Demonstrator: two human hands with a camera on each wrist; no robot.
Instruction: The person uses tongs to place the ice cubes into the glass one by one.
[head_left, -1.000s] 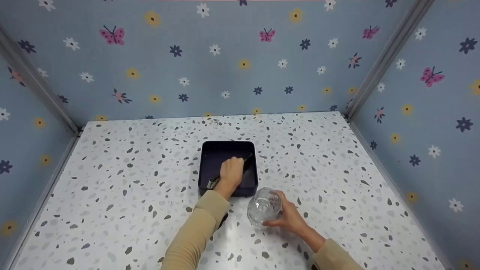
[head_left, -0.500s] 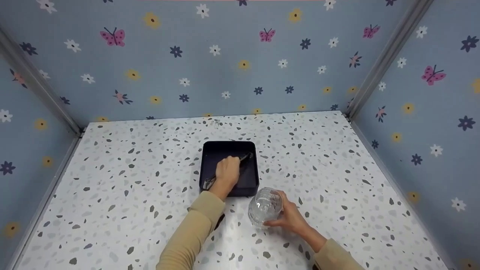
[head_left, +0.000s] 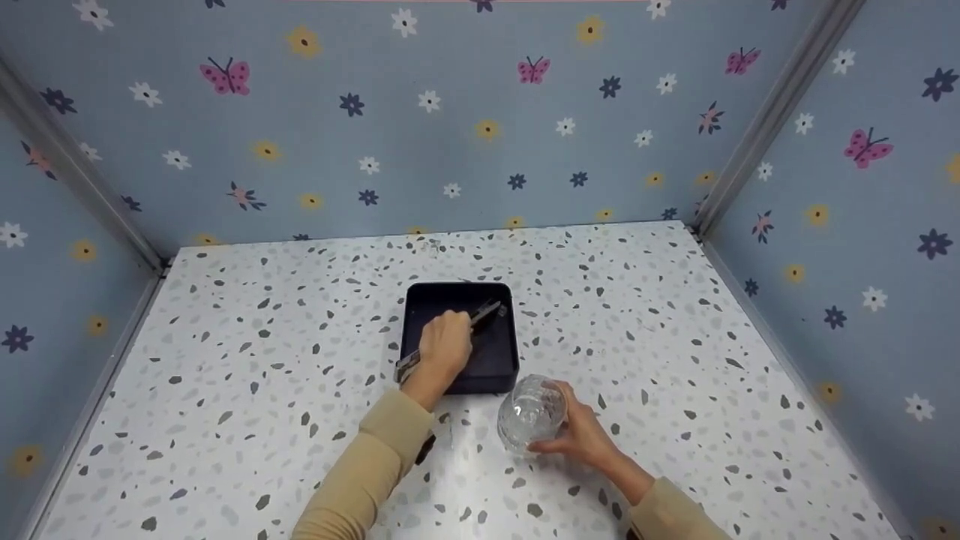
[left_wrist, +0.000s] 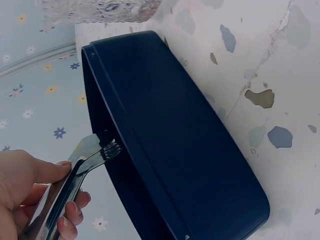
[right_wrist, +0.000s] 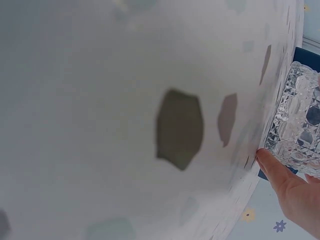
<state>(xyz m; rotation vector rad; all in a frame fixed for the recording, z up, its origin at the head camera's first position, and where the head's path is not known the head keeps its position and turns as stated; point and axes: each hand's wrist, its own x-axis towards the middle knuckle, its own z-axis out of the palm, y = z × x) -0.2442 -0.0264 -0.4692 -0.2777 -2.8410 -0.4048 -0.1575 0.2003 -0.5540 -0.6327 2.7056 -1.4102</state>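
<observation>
My left hand (head_left: 445, 346) grips metal tongs (left_wrist: 65, 192) over the dark blue square tray (head_left: 459, 381). In the left wrist view, the thumb lies on one side of the tongs and the fingers on the other. One arm ends in fork tines, the other in a flat blade. The tongs lie slantwise across the tray, one end beyond its near left corner. My right hand (head_left: 581, 427) holds a clear patterned glass (head_left: 525, 420) just by the tray's near right corner. In the right wrist view, the thumb and part of the glass (right_wrist: 300, 120) show; the other fingers are mostly hidden.
A white speckled tabletop (head_left: 300, 322) extends around the tray. Blue panels (head_left: 420, 150) with flowers and butterflies stand along the back and both sides, meeting at grey corner posts (head_left: 772, 120).
My left hand has moved left and slightly nearer with the tongs, whose near end now pokes past the tray's corner. The right hand and glass stay almost in place.
</observation>
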